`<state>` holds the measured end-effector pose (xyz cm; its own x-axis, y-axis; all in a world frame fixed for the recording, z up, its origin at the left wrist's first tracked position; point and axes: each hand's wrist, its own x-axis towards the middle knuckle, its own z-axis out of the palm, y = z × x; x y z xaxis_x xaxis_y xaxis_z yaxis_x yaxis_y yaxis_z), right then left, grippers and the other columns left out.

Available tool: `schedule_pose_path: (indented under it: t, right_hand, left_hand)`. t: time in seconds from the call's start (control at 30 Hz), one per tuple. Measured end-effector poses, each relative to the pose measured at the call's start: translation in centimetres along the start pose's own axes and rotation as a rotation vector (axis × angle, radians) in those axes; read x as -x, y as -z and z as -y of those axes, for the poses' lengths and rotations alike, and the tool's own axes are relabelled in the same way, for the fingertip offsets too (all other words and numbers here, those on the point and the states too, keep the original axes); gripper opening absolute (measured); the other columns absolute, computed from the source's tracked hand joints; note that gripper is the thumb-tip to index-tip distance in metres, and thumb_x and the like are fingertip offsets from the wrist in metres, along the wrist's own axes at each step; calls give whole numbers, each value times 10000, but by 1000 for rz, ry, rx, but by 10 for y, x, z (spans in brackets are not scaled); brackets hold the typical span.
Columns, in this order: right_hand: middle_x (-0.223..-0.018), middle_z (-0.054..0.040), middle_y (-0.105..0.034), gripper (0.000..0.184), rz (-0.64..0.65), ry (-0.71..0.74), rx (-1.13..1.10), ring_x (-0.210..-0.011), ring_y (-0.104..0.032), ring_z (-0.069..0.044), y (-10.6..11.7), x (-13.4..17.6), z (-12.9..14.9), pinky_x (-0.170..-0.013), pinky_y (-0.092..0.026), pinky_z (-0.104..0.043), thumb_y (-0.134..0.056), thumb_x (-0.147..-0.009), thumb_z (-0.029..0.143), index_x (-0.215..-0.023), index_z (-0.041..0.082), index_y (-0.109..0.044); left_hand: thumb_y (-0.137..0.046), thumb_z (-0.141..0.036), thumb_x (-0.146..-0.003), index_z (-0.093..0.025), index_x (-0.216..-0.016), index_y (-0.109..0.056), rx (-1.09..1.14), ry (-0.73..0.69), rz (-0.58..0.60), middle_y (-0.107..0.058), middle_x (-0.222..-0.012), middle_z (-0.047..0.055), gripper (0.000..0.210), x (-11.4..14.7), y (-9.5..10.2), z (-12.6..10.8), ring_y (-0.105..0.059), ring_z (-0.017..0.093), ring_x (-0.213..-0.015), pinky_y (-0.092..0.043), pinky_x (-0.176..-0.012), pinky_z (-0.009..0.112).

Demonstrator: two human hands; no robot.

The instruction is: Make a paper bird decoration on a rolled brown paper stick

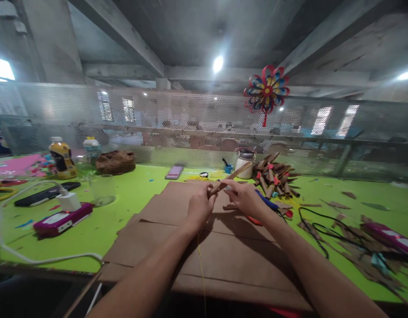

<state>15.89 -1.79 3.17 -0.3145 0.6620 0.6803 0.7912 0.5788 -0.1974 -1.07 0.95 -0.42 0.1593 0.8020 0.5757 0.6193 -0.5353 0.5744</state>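
My left hand [200, 206] is closed around the lower end of a rolled brown paper tube [235, 176], which slants up to the right above the sheets. A thin yellow string [201, 265] hangs below that hand toward the front edge. Close beside the tube, my right hand [245, 198] has its fingers pinched together; a small pale bit shows at the fingertips, too small to name. Under both hands lie overlapping brown paper sheets [157, 240]. Partly hidden by my right forearm is a tool with a blue handle [266, 201] and an orange-red part [254, 220].
Finished paper rolls [273, 179] with red bits are heaped behind my right hand, near a white jar [245, 165]. Black cable [318, 229] and paper scraps lie right. Left are a purple power strip [62, 219], a plastic cup [103, 190] and a bottle [62, 159]. A mesh screen [177, 119] stands behind.
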Motion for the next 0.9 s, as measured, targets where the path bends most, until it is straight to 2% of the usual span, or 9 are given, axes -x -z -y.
schedule_pose_path:
  t: [0.13,0.4,0.63,0.9]
  right_hand:
    - [-610,-10,-643,290,16,-25,-29,-525,-566,-146,-1,0,-8,-573,-406,-231,-503,-865,255,-1136,197,-589]
    - [-557,19,-598,189,-23,-16,-127,-474,-543,-116,-4,0,-20,-508,-380,-202,-522,-867,303,-969,209,-650]
    - [-580,14,-608,200,-98,33,-91,-496,-550,-110,-9,1,-22,-536,-395,-197,-520,-873,302,-968,211,-670]
    - [-586,11,-612,206,-101,15,-80,-508,-556,-115,-9,1,-19,-541,-401,-202,-513,-876,288,-972,209,-677]
  left_hand:
    - [-529,-259,-824,-222,-1013,-533,-26,-3,7,-671,-883,35,193,1,0,-2,-611,156,-729,-382,-610,225]
    - [-546,-221,-807,-229,-1013,-552,2,-59,19,-679,-904,35,206,3,-1,-5,-616,159,-741,-395,-623,231]
    - [-549,-221,-806,-224,-997,-555,44,-39,22,-675,-890,33,190,3,-2,-5,-617,152,-751,-407,-641,227]
    - [-548,-231,-812,-212,-1014,-570,16,-10,33,-675,-886,46,203,4,1,-9,-612,161,-724,-398,-623,233]
